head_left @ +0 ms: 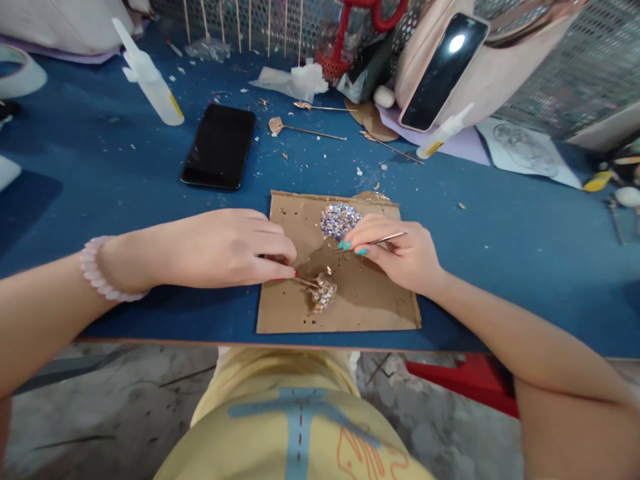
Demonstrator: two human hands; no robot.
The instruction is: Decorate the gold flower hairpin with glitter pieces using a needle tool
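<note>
My left hand [230, 247] pinches the thin metal stem of a hairpin, whose gold ornament [324, 292] is studded with shiny stones. That ornament is low over a brown cardboard sheet [375, 307] with small holes in it. Between the fingers of my right hand [400, 257] is a pair of slim metal tweezers [390, 238], tips pointing left. Whether the tips grip a stone is too small to tell. Just beyond them, a round heap of glittering rhinestones [340, 220] lies on the cardboard, partly behind my right fingers.
A black phone [219, 147] lies flat behind my left hand. Glue bottles stand at the back left [155, 87] and lean at the right [445, 133]. More hairpins [305, 128] lie beyond the cardboard among scraps. Another phone [445, 70] leans on a pale bag [510, 60].
</note>
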